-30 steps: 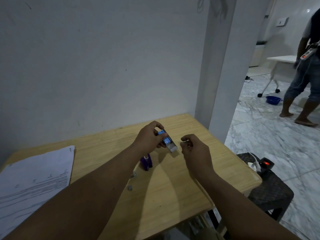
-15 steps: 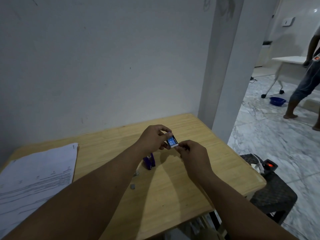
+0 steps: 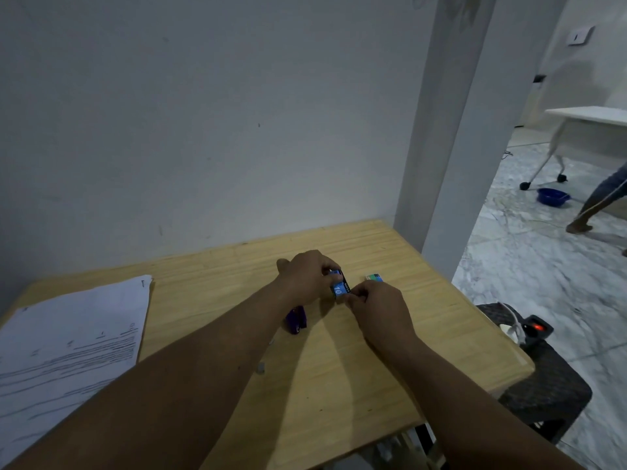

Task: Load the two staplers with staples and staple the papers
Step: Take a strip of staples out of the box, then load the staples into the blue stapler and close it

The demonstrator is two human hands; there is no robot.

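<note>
Left hand (image 3: 307, 278) pinches blue staple box (image 3: 339, 287) above wooden table (image 3: 356, 378); right hand (image 3: 375, 305) fingers curled at box's near end, holding it. Purple stapler (image 3: 296, 319) lies just left of box, papers (image 3: 68, 347) further left. Box judged light, crushable cardboard: grip by sides.

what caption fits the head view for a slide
Both hands, left and right, work a blue staple box above the wooden table.

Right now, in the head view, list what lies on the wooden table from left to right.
papers → purple stapler → blue staple box, held in both hands → second small box beyond the right hand.
</note>
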